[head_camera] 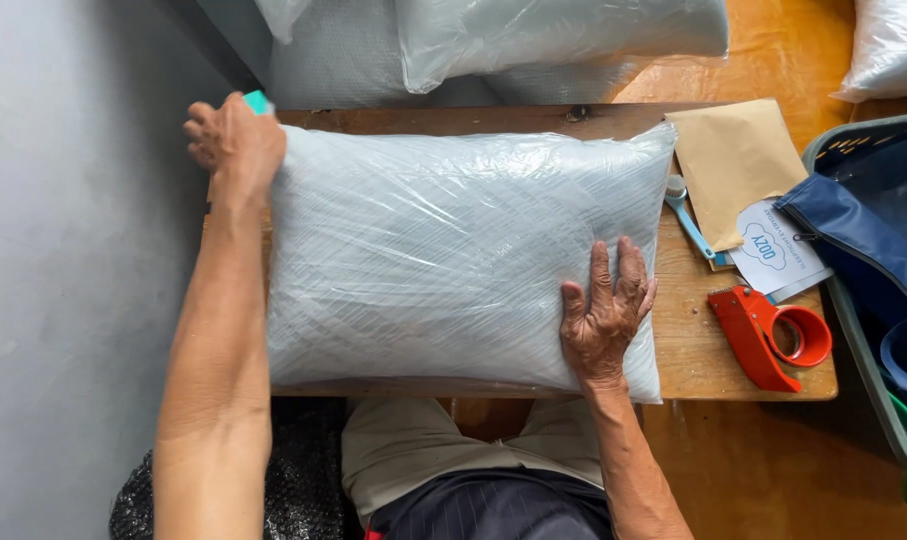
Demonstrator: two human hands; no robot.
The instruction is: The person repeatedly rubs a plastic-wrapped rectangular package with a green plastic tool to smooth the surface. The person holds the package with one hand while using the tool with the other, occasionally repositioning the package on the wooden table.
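While the right hand presses flat, fingers spread, on the plastic-wrapped pillow lying on the counter, left hand fingers pinch a teal object at its far corner; sealing looks unfinished.

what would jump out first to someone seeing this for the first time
A big pillow sealed in clear plastic fills most of the small wooden table. The right hand lies flat on its lower right corner, and the left hand is at its top left corner, closed on a small teal thing. At the table's right edge lies a bright red tape dispenser, with a brown padded envelope above it.
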